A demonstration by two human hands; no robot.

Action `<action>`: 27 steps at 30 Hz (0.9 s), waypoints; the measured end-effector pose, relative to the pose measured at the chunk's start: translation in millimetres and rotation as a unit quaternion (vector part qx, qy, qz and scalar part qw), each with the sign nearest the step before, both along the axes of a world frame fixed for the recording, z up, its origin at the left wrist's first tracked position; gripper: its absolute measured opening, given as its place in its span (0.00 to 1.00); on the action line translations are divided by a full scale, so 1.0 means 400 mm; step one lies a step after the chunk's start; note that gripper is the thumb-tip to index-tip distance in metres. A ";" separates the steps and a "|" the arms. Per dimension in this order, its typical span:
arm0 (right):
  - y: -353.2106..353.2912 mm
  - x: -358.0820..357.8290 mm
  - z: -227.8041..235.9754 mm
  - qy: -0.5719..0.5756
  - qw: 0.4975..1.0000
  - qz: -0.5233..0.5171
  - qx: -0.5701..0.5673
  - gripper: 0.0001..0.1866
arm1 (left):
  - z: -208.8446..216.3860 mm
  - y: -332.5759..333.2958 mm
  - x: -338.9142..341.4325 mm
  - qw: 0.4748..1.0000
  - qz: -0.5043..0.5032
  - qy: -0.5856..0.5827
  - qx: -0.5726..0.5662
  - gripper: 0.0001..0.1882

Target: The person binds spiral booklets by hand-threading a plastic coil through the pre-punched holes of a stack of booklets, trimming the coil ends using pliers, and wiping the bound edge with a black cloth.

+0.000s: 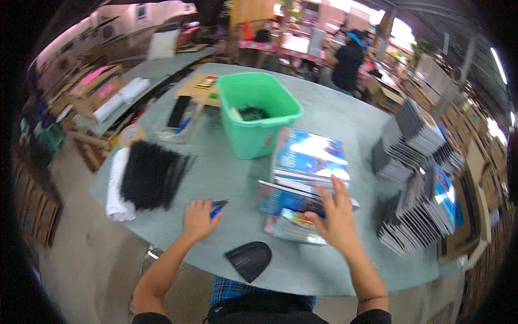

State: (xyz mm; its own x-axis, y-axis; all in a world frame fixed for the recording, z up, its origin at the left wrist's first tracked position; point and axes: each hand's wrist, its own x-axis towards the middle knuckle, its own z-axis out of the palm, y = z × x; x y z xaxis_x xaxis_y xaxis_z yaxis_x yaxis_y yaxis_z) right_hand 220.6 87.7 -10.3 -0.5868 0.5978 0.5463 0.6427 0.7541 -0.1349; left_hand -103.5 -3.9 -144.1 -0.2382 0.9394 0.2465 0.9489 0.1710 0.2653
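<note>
My left hand (200,220) is closed around blue-handled pliers (218,208), their dark tip pointing right, low over the table. My right hand (339,216) is spread out, fingers apart, on or just above the near part of a stack of glossy blue-covered booklets (311,151). Below the fingers one booklet (286,198) stands tilted on its edge, and another small pile (294,225) with a colourful cover lies nearest me. Whether my fingertips press on the booklets I cannot tell. A flat black piece with a rounded end (249,261) lies at the table's near edge.
Behind the booklets stands a green plastic bin (260,129) with dark scraps inside. Thin black strands (154,175) lie on a white roll at left, near a phone (179,111). Bound stacks (413,210) and a cardboard box (468,227) crowd the right. A person (347,63) is at the back.
</note>
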 end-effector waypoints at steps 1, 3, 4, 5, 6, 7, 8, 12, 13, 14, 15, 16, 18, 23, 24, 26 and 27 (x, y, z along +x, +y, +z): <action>-0.013 0.027 -0.050 0.015 0.999 -0.029 0.036 0.30 | -0.003 0.008 0.017 1.000 -0.008 0.010 -0.003 0.26; -0.027 0.053 -0.140 -0.020 0.988 -0.016 0.152 0.29 | -0.032 0.034 0.024 0.998 -0.024 -0.021 0.056 0.26; -0.032 0.048 -0.158 -0.006 0.981 0.001 0.192 0.27 | -0.037 0.046 0.029 0.999 -0.010 0.000 0.052 0.26; -0.029 0.043 -0.160 0.007 0.972 0.020 0.234 0.25 | -0.041 0.058 0.034 0.998 0.005 0.022 0.052 0.26; -0.033 0.043 -0.142 -0.009 0.984 0.010 0.177 0.22 | -0.044 0.068 0.034 0.998 0.007 0.022 0.063 0.26; -0.038 0.031 -0.113 -0.020 0.993 0.012 0.118 0.19 | -0.052 0.063 0.028 0.997 0.021 0.022 0.072 0.26; -0.036 0.041 -0.080 -0.027 0.998 0.012 0.057 0.16 | -0.064 0.065 0.025 0.996 0.012 0.020 0.081 0.26; 0.045 0.214 0.102 0.209 0.965 -0.042 0.153 0.17 | -0.079 0.067 0.018 0.995 -0.005 0.022 0.101 0.27; 0.033 0.270 0.172 0.323 0.942 -0.086 0.038 0.13 | -0.081 0.062 0.013 0.995 -0.005 0.022 0.099 0.28; 0.026 0.337 0.247 0.396 0.910 -0.106 0.057 0.11 | -0.086 0.062 0.013 0.994 -0.005 0.024 0.104 0.28; 0.011 0.401 0.328 0.441 0.883 -0.146 0.070 0.12 | -0.090 0.059 0.011 0.994 -0.004 0.026 0.109 0.28; 0.033 0.492 0.377 0.465 0.866 -0.138 0.122 0.15 | -0.092 0.063 0.015 0.993 -0.003 0.026 0.116 0.28; 0.029 0.618 0.440 0.558 0.826 -0.074 0.043 0.16 | -0.100 0.060 0.016 0.994 0.001 0.020 0.104 0.28; 0.059 0.884 0.324 0.299 0.862 -0.403 0.076 0.16 | -0.087 0.058 0.033 0.995 0.007 0.008 0.102 0.28; 0.062 0.889 0.280 0.221 0.869 -0.443 0.003 0.20 | -0.087 0.054 0.028 0.994 0.011 0.010 0.112 0.28; 0.075 0.990 0.152 0.347 0.821 -0.452 -0.036 0.19 | -0.100 0.082 0.045 0.993 -0.002 0.010 0.121 0.28; 0.083 0.985 0.146 0.357 0.825 -0.437 -0.043 0.19 | -0.098 0.076 0.040 0.993 0.009 0.022 0.118 0.28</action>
